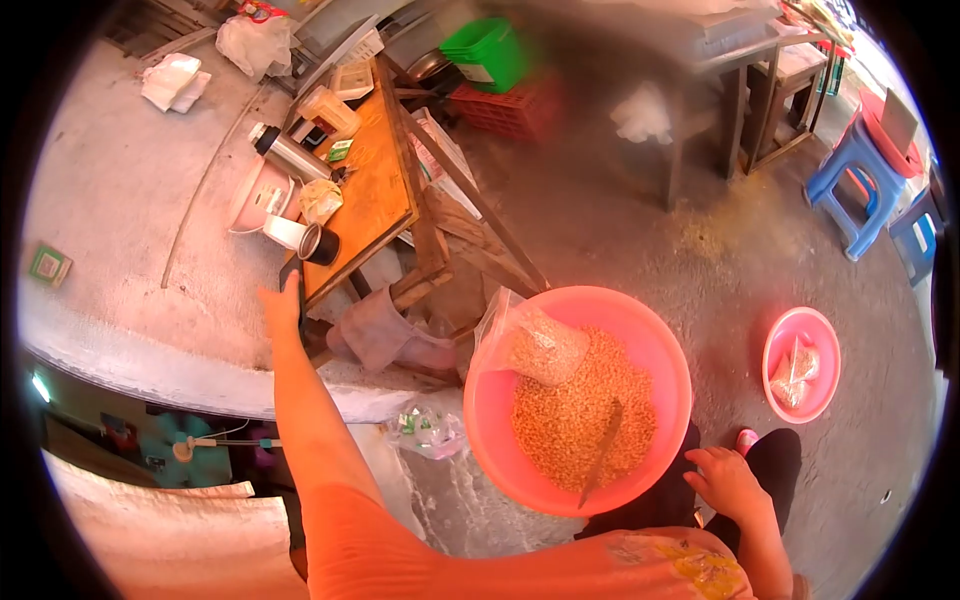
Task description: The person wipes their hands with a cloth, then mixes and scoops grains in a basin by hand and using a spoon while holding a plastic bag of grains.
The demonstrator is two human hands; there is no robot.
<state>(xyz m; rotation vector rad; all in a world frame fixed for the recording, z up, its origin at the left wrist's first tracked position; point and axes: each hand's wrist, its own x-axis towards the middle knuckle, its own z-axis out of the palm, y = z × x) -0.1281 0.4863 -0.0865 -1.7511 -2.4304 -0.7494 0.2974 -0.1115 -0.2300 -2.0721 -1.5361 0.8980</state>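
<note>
Your left hand [279, 308] is closed around a dark, flat object [302, 306] just beside the near edge of the bench [375, 180], where a dark-mouthed cup [320, 245] stands close to the corner. Your right hand [728, 484] grasps nothing, its fingers loosely curled above your trouser leg [779, 455]. Between your hands, the large pink basin [487, 410] holds tan kernels [550, 440], a clear bag [545, 350] of paler pieces at its far left and a long narrow strip [602, 450] slanting toward the near rim. Grey floor [732, 300] gives room between it and the small basin [798, 321] on the right, containing bagged pieces [797, 375].
</note>
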